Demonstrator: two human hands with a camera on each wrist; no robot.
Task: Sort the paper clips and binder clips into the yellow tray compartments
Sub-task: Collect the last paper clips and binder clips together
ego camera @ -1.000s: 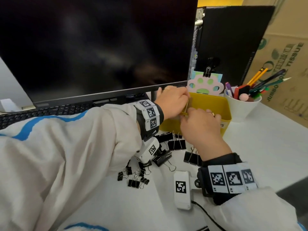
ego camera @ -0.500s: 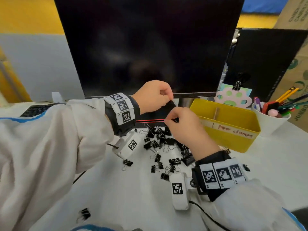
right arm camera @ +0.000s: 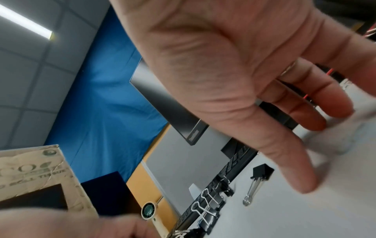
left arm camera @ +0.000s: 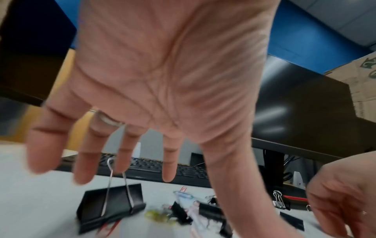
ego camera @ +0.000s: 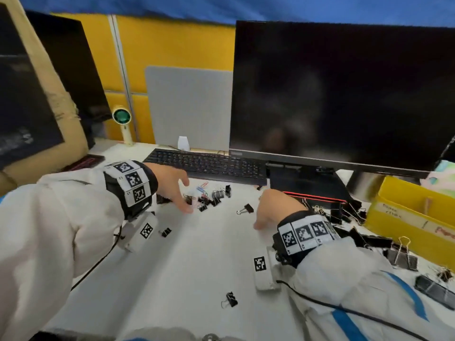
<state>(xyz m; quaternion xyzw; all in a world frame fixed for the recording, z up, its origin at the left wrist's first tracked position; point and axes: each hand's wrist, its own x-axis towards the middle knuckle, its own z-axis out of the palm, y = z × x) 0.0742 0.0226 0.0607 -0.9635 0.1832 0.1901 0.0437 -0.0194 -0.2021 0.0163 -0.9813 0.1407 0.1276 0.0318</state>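
Observation:
The yellow tray (ego camera: 403, 217) stands at the right edge, with a divider and handwritten labels on its front wall. My left hand (ego camera: 188, 195) hovers with spread fingers over a small cluster of black binder clips and coloured paper clips (ego camera: 205, 195). In the left wrist view the left hand (left arm camera: 122, 169) has an empty palm, above a black binder clip (left arm camera: 112, 206) and paper clips (left arm camera: 183, 195). My right hand (ego camera: 261, 210) is palm down with nothing in it, just right of a lone binder clip (ego camera: 246, 209). In the right wrist view the right hand (right arm camera: 321, 149) has its fingers extended beside that binder clip (right arm camera: 261, 173).
A monitor (ego camera: 344, 94) and keyboard (ego camera: 209, 164) stand behind the clips. More binder clips (ego camera: 344, 212) are heaped by the monitor base, and larger ones (ego camera: 401, 257) lie in front of the tray. Stray clips (ego camera: 230, 299) lie on the near white table. A small fan (ego camera: 121, 116) stands at the back left.
The view has swung left, away from the tray. Both hands, pinched together in the air half a second ago, have dropped to the table and spread apart with fingers extended.

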